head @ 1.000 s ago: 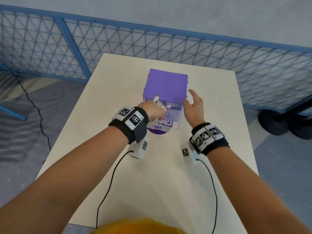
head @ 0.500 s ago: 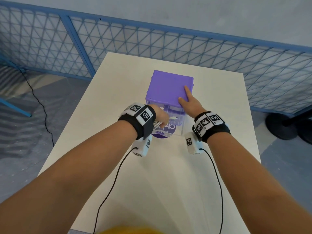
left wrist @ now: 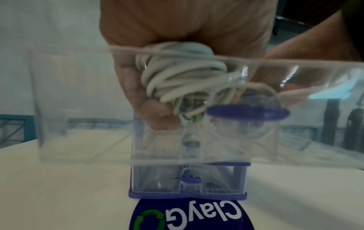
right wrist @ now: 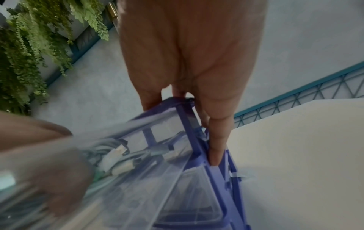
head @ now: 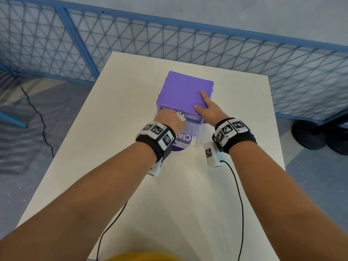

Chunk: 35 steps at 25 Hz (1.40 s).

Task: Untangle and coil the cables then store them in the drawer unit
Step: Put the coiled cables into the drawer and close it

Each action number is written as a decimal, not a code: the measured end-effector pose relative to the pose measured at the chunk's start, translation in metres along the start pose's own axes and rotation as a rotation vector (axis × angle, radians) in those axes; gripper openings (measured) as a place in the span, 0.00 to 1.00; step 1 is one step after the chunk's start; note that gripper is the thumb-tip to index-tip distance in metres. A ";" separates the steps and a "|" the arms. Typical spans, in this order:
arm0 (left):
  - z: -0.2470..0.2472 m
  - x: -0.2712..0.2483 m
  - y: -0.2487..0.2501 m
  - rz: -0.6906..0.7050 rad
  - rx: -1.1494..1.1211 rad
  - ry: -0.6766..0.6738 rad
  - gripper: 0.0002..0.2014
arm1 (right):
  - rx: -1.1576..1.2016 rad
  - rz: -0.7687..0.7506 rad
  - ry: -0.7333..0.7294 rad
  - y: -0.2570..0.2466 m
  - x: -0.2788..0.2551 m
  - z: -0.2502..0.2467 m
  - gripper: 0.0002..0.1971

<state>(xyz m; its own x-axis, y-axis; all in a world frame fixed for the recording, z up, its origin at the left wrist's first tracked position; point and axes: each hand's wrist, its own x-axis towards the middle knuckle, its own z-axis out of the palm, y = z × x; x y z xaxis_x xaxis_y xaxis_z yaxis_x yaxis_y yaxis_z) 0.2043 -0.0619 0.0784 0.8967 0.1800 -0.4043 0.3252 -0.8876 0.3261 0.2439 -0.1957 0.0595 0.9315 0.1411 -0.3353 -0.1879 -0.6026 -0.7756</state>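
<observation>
A purple drawer unit [head: 185, 90] stands mid-table with its clear top drawer [head: 192, 134] pulled out toward me. My left hand [head: 169, 119] reaches into that drawer and grips a coiled white cable [head: 181, 116]. Through the drawer's clear front wall, the left wrist view shows my fingers [left wrist: 155, 109] curled round the cable coil [left wrist: 177, 77]. My right hand [head: 207, 108] rests on the unit's near right corner, index finger and thumb flat on the top. One finger [right wrist: 216, 147] runs straight down the unit's right side. Cable plugs [right wrist: 118, 157] lie inside the drawer.
The lower drawer [left wrist: 187, 182] is closed. A round blue sticker [left wrist: 189, 214] lies on the white table [head: 122, 185] under the open drawer. A blue mesh fence [head: 188, 44] rings the table. Black stand bases [head: 310, 134] sit on the floor to the right.
My right hand came down from the air beside the unit onto its top right corner. My left hand sank with the cable coil deeper into the open drawer.
</observation>
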 end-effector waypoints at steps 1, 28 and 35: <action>0.005 0.002 -0.001 -0.008 -0.061 0.042 0.15 | -0.014 0.002 -0.005 0.001 0.001 -0.001 0.33; 0.033 0.006 0.000 0.062 0.056 0.109 0.38 | 0.169 0.020 0.033 0.012 0.014 0.011 0.36; 0.030 -0.010 -0.031 0.204 -0.014 0.119 0.42 | 0.275 0.033 0.071 0.009 0.013 0.012 0.38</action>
<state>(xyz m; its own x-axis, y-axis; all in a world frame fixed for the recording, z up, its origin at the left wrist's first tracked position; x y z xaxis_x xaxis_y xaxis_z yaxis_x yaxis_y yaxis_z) 0.1757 -0.0487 0.0465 0.9731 0.0470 -0.2256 0.1372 -0.9047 0.4033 0.2507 -0.1898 0.0413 0.9411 0.0640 -0.3321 -0.2868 -0.3693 -0.8840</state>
